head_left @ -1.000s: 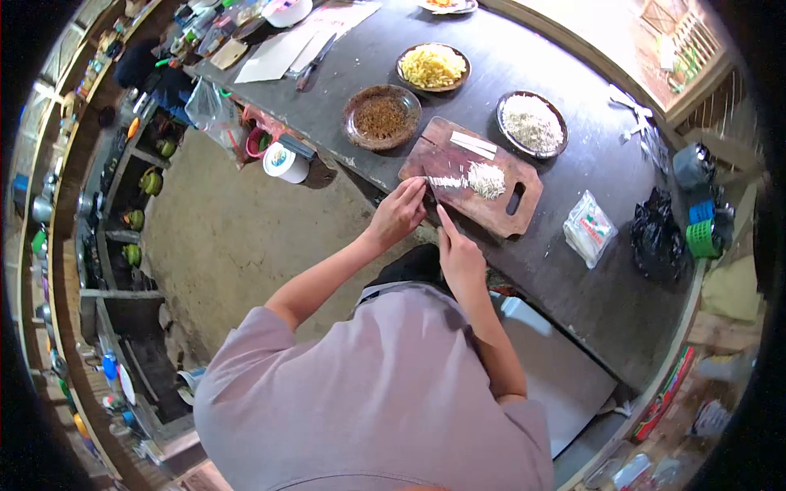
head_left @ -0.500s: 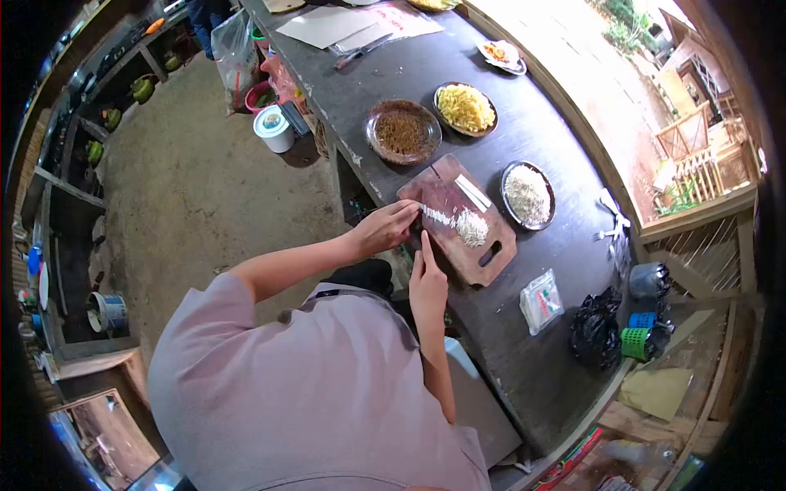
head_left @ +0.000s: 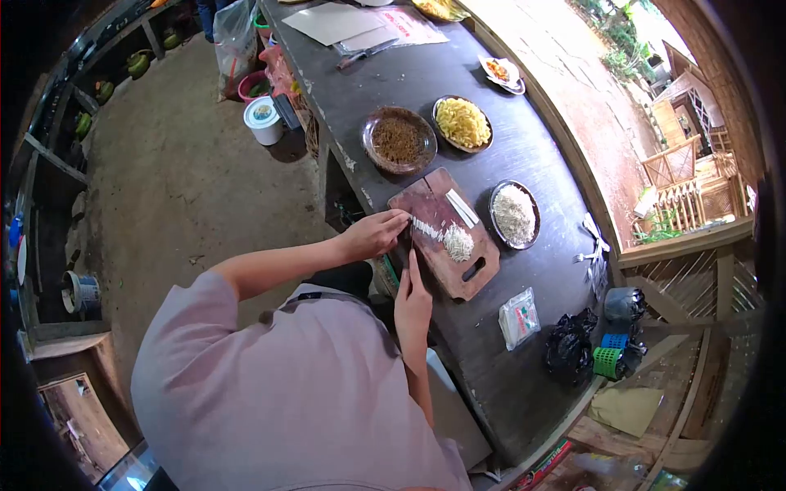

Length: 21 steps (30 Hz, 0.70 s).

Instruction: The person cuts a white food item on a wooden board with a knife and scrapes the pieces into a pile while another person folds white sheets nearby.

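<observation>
A wooden cutting board (head_left: pixel 434 192) with a handle slot lies at the table's edge. On it are a line of thin white slices (head_left: pixel 426 227), a small heap of white pieces (head_left: pixel 458 243) and white sticks (head_left: pixel 463 208). My left hand (head_left: pixel 376 234) is closed at the board's left edge, its fingertips pressed on the near end of the white slices. Held in my right hand (head_left: pixel 413 304), a knife (head_left: pixel 412 237) stands edge-on beside those fingertips; its handle is mostly hidden by the fingers.
Beyond the board stand a plate of brown crumbs (head_left: pixel 399 141), a bowl of yellow pieces (head_left: pixel 463 123) and a bowl of white shreds (head_left: pixel 514 214). A plastic packet (head_left: pixel 519 318) and black bag (head_left: pixel 571 344) lie to the right. Another knife (head_left: pixel 366 54) rests farther back.
The whole view has shifted, so the board, bowls and hands appear slightly farther left. Both hands keep nearly the same pose at the board's edge.
</observation>
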Each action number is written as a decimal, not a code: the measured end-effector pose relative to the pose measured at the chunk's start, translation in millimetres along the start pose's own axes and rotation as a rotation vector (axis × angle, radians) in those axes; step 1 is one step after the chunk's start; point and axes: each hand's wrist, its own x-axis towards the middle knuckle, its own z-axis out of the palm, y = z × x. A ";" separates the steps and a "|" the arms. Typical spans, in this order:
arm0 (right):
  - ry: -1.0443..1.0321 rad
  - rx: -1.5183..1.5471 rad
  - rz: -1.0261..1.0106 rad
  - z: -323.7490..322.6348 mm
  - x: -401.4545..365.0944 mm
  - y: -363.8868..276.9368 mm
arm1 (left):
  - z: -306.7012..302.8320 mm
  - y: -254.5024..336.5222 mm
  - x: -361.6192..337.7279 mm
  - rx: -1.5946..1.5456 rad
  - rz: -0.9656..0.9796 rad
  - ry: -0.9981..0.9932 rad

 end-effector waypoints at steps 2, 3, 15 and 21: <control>-0.010 0.004 0.022 -5.4 -24.1 3.9 | 3.8 -3.0 0.5 -0.084 0.012 0.011; -0.017 0.016 0.057 -8.5 -30.1 3.6 | 2.1 -1.6 1.2 -0.083 0.003 0.019; -0.036 -0.006 0.034 -11.7 -30.1 4.0 | -3.8 -3.2 3.6 0.027 0.043 -0.062; -0.008 0.041 -0.014 0.3 5.9 -7.0 | 1.1 -0.7 2.1 0.002 0.023 -0.041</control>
